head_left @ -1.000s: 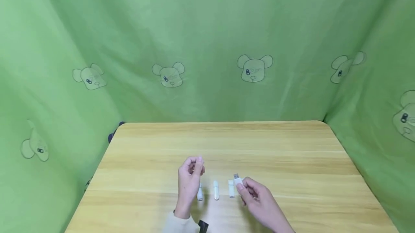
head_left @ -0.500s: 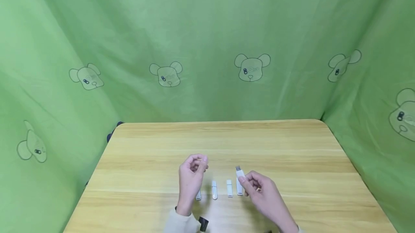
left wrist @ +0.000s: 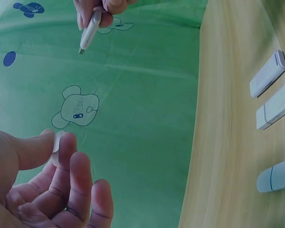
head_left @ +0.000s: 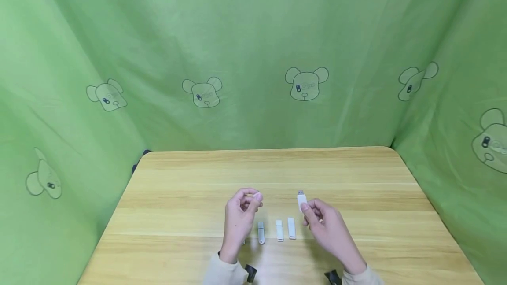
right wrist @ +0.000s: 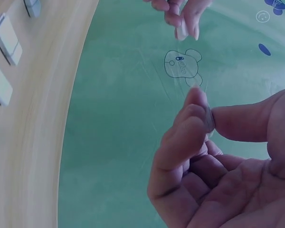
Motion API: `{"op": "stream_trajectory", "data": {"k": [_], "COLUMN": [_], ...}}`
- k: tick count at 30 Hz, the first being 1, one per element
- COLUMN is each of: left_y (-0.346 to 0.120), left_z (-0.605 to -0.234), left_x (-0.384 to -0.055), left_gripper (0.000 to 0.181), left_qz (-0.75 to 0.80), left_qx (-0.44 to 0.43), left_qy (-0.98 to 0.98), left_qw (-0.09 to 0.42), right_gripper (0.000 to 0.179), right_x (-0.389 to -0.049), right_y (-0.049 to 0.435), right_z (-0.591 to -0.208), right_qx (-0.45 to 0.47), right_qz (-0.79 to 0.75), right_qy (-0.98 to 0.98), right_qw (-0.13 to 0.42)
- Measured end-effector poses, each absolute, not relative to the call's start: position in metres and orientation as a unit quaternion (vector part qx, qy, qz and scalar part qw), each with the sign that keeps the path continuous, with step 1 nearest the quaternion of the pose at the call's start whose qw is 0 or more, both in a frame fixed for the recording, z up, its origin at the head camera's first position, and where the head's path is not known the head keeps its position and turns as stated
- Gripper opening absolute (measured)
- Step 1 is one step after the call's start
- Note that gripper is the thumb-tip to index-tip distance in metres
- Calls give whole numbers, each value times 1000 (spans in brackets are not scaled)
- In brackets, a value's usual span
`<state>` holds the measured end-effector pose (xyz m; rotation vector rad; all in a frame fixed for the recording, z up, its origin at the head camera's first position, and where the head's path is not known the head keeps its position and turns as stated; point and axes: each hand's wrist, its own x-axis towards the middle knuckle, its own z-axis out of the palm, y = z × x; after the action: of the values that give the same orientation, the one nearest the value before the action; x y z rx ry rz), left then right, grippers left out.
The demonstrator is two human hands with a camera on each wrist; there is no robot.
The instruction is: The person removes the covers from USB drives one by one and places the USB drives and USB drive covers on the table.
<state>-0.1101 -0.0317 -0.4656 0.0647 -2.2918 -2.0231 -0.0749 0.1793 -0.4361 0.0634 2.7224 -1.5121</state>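
Observation:
My right hand (head_left: 326, 227) pinches a white USB stick (head_left: 302, 201) between thumb and fingers. Its bare metal plug points away, toward the back of the table. To the left, my left hand (head_left: 240, 219) pinches a small white piece (left wrist: 57, 148) that looks like a USB cap. The two hands are apart, both held above the table. Below them lie a rounded USB stick (head_left: 261, 233), a white capped stick (head_left: 279, 231) and a plain white stick (head_left: 292, 228), side by side. Another white piece (head_left: 243, 242) is mostly hidden behind my left wrist.
The light wooden table (head_left: 190, 170) runs back to a green curtain (head_left: 253, 117) printed with bear heads, which also hangs at both sides. Black straps (head_left: 332, 277) show near the cream sleeves (head_left: 225, 272).
My right hand has moved away and to the right with the USB stick, uncovering the plain white stick on the table. My left hand has shifted slightly right, still pinching the small white piece.

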Motion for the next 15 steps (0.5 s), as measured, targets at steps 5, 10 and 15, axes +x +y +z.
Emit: {"op": "stream_trajectory", "data": {"k": [5, 10, 15], "left_y": [-31, -29, -28], "left_z": [-466, -468, -469], "left_x": [-109, -107, -105], "left_gripper": [18, 17, 19], "left_qz": [-662, -659, -659], "left_qx": [16, 16, 14], "left_qy": [-749, -752, -752], "left_qw": [29, 20, 21], "right_gripper": [21, 21, 22], "right_x": [-88, -104, -120], "right_y": [184, 191, 198], "right_z": [-436, -437, -440], "right_qx": [25, 19, 16], "right_qz": [-472, -460, -453], "right_qy": [881, 888, 891], "right_qw": [13, 2, -15]}}
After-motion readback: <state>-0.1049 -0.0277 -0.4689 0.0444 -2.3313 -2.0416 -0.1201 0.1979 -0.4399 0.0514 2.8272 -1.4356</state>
